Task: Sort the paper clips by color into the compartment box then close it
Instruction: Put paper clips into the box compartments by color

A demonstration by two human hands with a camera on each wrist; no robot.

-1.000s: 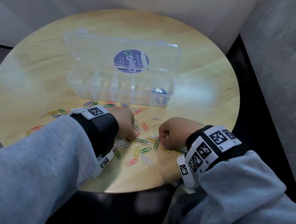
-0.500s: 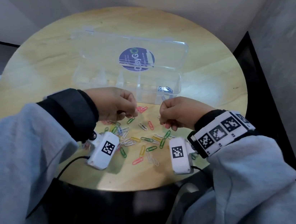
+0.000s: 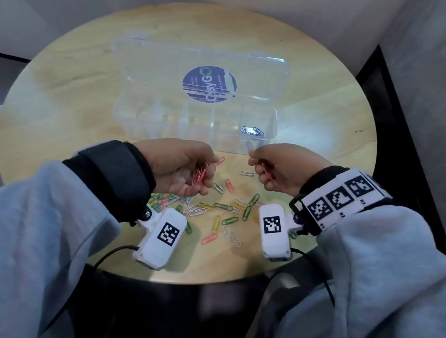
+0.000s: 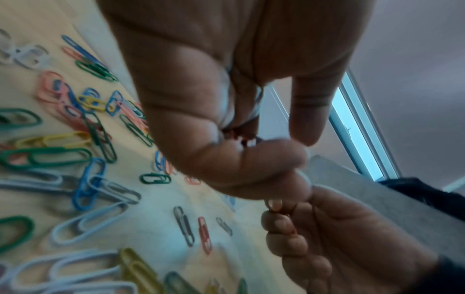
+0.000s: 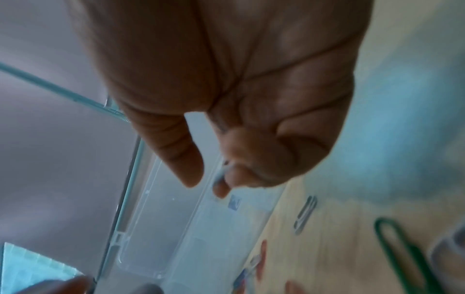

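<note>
Just in front of the open compartment box (image 3: 193, 125), her left hand (image 3: 182, 167) cups red paper clips (image 3: 200, 174); the right hand (image 3: 281, 166) pinches another red clip (image 3: 268, 172).

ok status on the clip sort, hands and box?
Left hand grips a bunch of red clips; right hand pinches red clips too. Compartment box open, blue clips in rightmost bin. Mixed clips on table, nothing blocking.

Red clips (image 3: 199, 175) now in left hand (image 3: 179, 167)
</note>
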